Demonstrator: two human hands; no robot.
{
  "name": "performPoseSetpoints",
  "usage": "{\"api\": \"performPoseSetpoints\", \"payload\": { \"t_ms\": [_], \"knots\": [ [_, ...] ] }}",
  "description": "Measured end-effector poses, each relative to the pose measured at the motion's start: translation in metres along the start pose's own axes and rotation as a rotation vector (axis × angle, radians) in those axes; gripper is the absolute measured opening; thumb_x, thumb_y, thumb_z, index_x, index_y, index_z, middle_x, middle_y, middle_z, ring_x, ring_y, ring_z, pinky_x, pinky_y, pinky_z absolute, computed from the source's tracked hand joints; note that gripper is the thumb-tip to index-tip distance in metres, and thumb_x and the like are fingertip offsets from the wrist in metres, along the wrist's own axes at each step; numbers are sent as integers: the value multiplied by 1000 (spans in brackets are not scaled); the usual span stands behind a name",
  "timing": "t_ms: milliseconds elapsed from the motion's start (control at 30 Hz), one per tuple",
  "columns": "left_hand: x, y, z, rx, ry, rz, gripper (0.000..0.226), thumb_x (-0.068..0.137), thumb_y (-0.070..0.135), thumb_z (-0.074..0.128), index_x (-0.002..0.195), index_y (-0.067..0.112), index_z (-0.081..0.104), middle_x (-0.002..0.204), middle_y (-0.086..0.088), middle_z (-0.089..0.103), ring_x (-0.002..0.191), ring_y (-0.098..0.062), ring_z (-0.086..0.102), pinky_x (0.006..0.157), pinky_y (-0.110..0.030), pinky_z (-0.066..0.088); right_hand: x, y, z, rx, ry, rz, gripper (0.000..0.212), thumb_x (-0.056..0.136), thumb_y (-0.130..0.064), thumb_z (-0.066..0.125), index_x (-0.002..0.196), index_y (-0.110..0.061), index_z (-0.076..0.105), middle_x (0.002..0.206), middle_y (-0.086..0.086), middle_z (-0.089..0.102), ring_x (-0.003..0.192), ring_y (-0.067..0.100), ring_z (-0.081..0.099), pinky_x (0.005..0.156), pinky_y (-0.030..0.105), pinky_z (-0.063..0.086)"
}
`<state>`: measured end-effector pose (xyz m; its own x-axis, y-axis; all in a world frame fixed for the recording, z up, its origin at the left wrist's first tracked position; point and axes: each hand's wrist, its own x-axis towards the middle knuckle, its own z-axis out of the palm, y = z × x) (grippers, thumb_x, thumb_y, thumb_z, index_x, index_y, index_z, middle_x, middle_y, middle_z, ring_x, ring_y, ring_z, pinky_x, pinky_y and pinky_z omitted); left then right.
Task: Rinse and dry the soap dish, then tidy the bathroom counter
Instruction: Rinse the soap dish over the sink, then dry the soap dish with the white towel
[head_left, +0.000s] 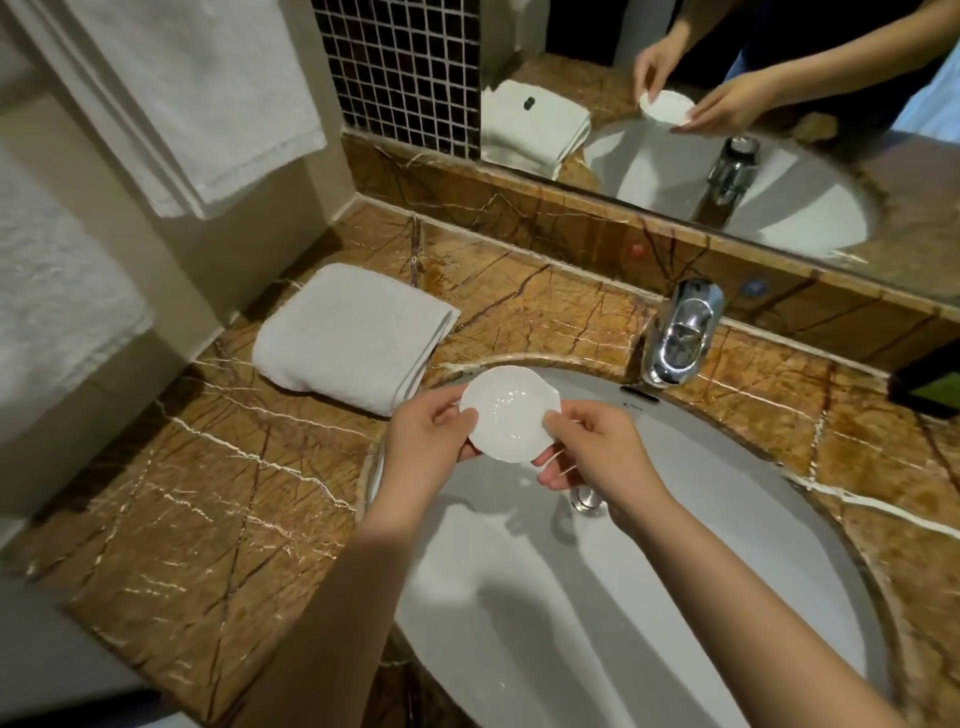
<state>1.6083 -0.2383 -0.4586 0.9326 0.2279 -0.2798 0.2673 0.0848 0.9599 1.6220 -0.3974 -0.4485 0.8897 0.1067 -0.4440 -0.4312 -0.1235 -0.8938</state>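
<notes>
You've got the soap dish (510, 414) pinched from both sides: your left hand (427, 440) clamps its left rim, thumb on top, and your right hand (597, 451) clamps the right rim, fingers curled underneath. So both grips are closed on the dish, and it hangs tilted toward you over the back left part of the sink (701, 519), just in front of the tap (678, 332).

No water runs from the tap that I can see. The dish glints with a few bright specks, which could be droplets or just light, so I can't call the rinse done or not. Drying looks ahead of you: the folded towel (353, 338) sits neat on the desk (208, 519) just to the left, apparently untouched. Tidying comes after that.

Counting now: one dish, one folded towel on the desk, one tap, one drain plug (588, 499) in the basin, two hanging towels (197, 104) on the left wall. A dark object (924, 387) pokes in at the right edge, too cropped to identify. The mirror (727, 78) doubles the lot.
</notes>
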Motion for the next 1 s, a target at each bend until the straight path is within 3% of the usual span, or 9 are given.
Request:
{"api": "performPoseSetpoints", "payload": {
  "t_ms": [167, 267, 333, 500, 567, 633, 767, 900, 1000],
  "knots": [
    [19, 5, -19, 20, -30, 4, 24, 89, 4, 54, 92, 18, 73, 80, -4, 71, 66, -8, 67, 57, -23, 55, 24, -5, 13, -40, -62, 22, 27, 95, -4, 41, 75, -1, 60, 54, 12, 58, 34, 14, 54, 40, 23, 51],
    [50, 9, -35, 524, 147, 218, 21, 89, 23, 54, 98, 22, 73, 95, 1, 73, 81, -14, 66, 73, -30, 53, 38, -4, 18, -39, 24, -1, 27, 93, -3, 42, 73, -3, 60, 52, 12, 59, 34, 15, 53, 40, 23, 50],
    [77, 19, -42, 860, 228, 365, 29, 90, 16, 51, 111, 25, 67, 110, 3, 69, 97, -17, 62, 80, -29, 47, 46, -2, 19, -41, 73, 1, 27, 93, -4, 43, 72, -7, 60, 52, 11, 60, 35, 16, 54, 41, 24, 51],
    [140, 42, -42, 1426, -52, 522, 60, 82, -5, 51, 134, 26, 48, 134, -3, 54, 121, -28, 49, 85, -42, 46, 60, 2, 21, -85, 153, 17, 26, 92, -3, 42, 73, -7, 60, 48, 8, 60, 37, 18, 53, 41, 26, 50],
    [154, 48, -40, 1578, -171, 524, 64, 80, -4, 53, 136, 25, 44, 130, -6, 54, 119, -29, 47, 84, -41, 46, 64, 2, 24, -62, 183, 26, 25, 92, -3, 42, 75, -6, 60, 49, 9, 60, 36, 18, 53, 41, 25, 50],
    [161, 53, -40, 1653, -226, 549, 50, 81, -1, 53, 125, 21, 54, 116, -7, 57, 109, -29, 51, 79, -40, 47, 68, 2, 28, -41, 212, 34, 24, 92, -3, 42, 76, -6, 61, 51, 11, 60, 36, 17, 52, 42, 26, 51],
    [157, 60, -55, 1461, -244, 495, 24, 79, -1, 53, 95, 13, 65, 97, -5, 44, 88, -31, 53, 66, -36, 43, 74, 2, 36, -15, 284, 53, 25, 91, -4, 43, 72, -5, 59, 50, 12, 59, 34, 17, 51, 41, 26, 50],
    [130, 52, -84, 1014, -80, 470, 27, 84, 1, 54, 96, 21, 69, 129, -2, 39, 108, -13, 44, 90, -26, 38, 76, 2, 43, -16, 323, 47, 26, 92, -5, 43, 71, -4, 58, 47, 9, 59, 35, 19, 52, 43, 29, 51],
    [111, 46, -93, 852, -9, 486, 29, 84, 1, 59, 88, 28, 69, 132, 3, 36, 113, -10, 42, 94, -20, 37, 77, -1, 52, -36, 298, 45, 25, 89, -3, 42, 69, -4, 57, 48, 9, 59, 36, 20, 51, 46, 31, 51]
  ]
}}
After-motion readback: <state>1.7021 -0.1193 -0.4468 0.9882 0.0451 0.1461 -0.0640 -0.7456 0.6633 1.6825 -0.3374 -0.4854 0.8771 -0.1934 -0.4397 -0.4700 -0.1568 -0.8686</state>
